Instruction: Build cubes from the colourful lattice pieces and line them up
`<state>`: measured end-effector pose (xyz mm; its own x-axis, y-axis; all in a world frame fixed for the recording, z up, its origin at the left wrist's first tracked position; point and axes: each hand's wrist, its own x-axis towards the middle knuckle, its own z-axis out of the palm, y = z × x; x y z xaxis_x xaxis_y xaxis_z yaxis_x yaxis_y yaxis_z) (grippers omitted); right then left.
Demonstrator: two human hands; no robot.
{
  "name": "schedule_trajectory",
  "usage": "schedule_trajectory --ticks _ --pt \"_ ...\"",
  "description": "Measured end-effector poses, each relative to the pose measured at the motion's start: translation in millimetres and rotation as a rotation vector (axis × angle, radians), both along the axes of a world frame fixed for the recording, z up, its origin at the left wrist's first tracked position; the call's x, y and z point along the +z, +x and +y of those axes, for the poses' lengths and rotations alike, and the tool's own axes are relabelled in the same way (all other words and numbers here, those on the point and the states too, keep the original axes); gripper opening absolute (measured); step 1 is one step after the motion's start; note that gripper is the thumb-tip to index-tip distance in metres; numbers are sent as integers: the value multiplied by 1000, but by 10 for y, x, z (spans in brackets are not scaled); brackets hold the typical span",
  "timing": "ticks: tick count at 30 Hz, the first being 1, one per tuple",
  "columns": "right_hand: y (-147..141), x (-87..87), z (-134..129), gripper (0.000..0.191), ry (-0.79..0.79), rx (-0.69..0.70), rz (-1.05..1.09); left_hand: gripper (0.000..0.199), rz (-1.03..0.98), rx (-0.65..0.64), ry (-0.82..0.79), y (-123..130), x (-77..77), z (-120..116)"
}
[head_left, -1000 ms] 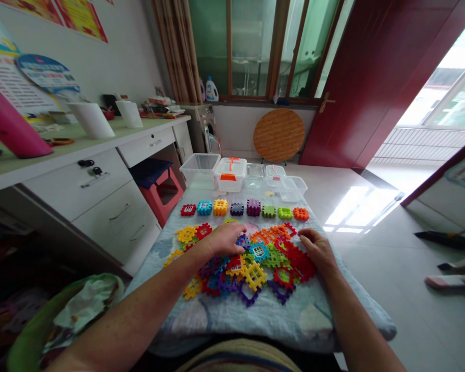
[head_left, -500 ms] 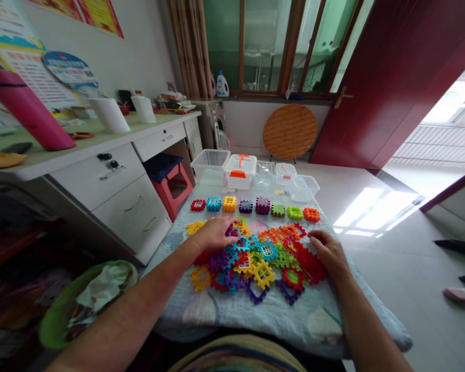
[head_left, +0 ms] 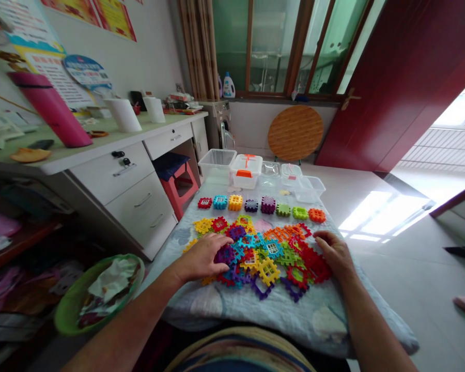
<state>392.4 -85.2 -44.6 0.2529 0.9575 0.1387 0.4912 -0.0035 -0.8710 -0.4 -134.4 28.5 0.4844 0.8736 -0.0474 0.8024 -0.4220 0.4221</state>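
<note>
A heap of flat, notched plastic building pieces in many colours lies on a cloth-covered table (head_left: 201, 310). At the heap's left side is my left hand (head_left: 205, 257), its thumb and fingers spread around purple pieces (head_left: 225, 254); whether it touches them I cannot tell. Just behind that hand lie a red piece (head_left: 219, 223) and a yellow piece (head_left: 203, 226). My right hand (head_left: 335, 253) rests at the heap's right edge beside red pieces (head_left: 314, 263), fingers loosely curved and apart, with nothing seen in it. A yellow window piece (head_left: 268, 272) sits near the front.
Behind the heap stands a row of several assembled blocks, among them a purple one (head_left: 268, 204) and an orange one (head_left: 316, 215). Farther back are clear plastic boxes (head_left: 217, 164) and a lidded box with orange clips (head_left: 247, 171). A green basket (head_left: 65, 310) stands left of the table.
My left hand has come nearer and down the heap's left side, uncovering red and yellow pieces behind it. My right hand stays at the right edge. The view has shifted slightly.
</note>
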Motion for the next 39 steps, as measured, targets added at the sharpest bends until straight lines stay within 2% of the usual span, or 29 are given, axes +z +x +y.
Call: schedule_trajectory --ticks 4,9,14,19,23,27,32,39 --pt "-4 2 -7 33 -13 -5 8 57 -70 55 43 37 -7 19" --pt "-7 -7 1 31 10 5 5 52 -159 80 124 87 111 199" --pt "-18 -13 3 29 36 19 16 51 -176 0 221 312 290 663" --pt "-16 -22 -1 27 48 35 12 54 -86 -119 273 754 381 1284" --pt "-10 -22 1 28 48 28 25 58 52 -171 234 1086 332 1717" --pt "-19 -12 -4 28 44 25 19 62 165 -168 198 1267 235 1982" --pt "-32 -13 -7 26 43 32 13 64 182 -165 182 1362 130 2124" --pt "-30 -14 -7 25 43 56 30 63 180 -175 174 1418 34 2195"
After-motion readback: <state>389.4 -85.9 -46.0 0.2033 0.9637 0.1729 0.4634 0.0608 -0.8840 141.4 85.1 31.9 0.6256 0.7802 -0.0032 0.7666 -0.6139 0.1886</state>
